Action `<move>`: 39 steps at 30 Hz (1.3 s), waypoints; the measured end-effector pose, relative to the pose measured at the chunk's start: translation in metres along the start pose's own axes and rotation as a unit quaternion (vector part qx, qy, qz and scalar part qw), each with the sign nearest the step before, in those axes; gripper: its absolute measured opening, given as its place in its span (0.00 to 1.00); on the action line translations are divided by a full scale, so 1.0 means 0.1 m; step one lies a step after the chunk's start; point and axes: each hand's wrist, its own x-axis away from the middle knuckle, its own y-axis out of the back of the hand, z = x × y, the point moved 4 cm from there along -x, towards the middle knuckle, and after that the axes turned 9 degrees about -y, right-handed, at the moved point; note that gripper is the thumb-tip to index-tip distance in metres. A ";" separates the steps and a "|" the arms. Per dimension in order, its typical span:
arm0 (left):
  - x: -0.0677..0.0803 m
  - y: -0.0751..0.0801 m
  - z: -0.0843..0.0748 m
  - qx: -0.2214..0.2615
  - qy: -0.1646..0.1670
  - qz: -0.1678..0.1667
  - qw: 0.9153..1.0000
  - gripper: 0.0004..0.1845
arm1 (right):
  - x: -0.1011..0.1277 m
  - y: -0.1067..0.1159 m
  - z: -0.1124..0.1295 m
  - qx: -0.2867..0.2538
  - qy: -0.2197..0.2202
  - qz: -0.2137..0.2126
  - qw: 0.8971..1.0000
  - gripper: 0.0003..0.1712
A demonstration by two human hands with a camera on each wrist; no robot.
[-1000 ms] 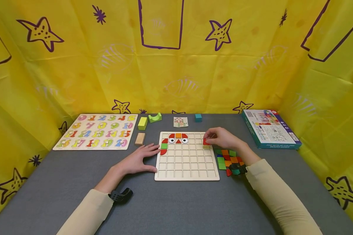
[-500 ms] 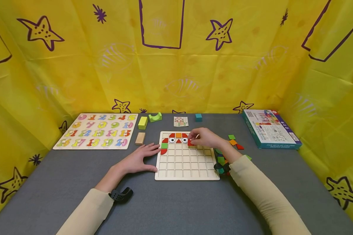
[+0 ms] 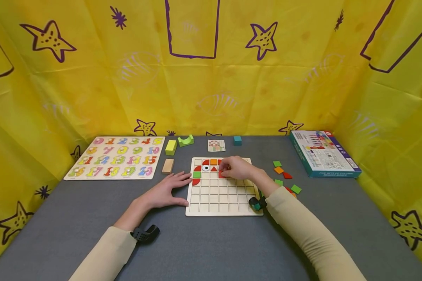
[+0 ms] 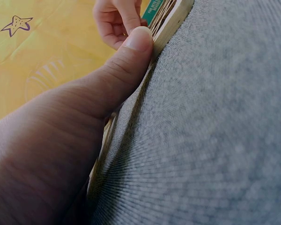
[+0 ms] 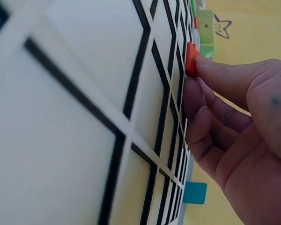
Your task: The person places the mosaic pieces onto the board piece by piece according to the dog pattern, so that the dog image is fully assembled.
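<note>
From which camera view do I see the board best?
The head view: nearly the whole board is visible, though the right hand covers part. Left wrist view shows only an edge strip; right wrist, close, slanted squares.

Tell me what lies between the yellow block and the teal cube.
In the head view, a green curved block and then a picture card lie between them, going from yellow to teal.

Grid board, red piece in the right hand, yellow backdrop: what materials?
Grid board: probably wood or plywood, unpainted; pale tan face and edge.
Red piece: perhaps painted wood, could be plastic; opaque, even red.
Yellow backdrop: likely thin printed fabric, slightly glossy; creases and soft folds.
</note>
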 end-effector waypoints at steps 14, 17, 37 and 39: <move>-0.01 -0.01 0.00 -0.002 0.002 -0.001 1.000 0.49 | 0.07 0.05 -0.02 0.006 0.013 -0.010 1.000 0.07; -0.01 -0.01 -0.01 0.001 0.002 0.000 1.000 0.49 | 0.12 0.11 -0.06 -0.007 0.005 -0.016 1.000 0.08; -0.01 -0.01 0.01 0.003 0.005 -0.004 1.000 0.49 | 0.74 0.64 -0.75 -0.052 -0.074 -0.068 0.994 0.14; -0.01 -0.01 0.01 0.002 0.005 -0.003 1.000 0.49 | 0.80 0.68 -0.84 -0.046 -0.077 -0.073 0.993 0.15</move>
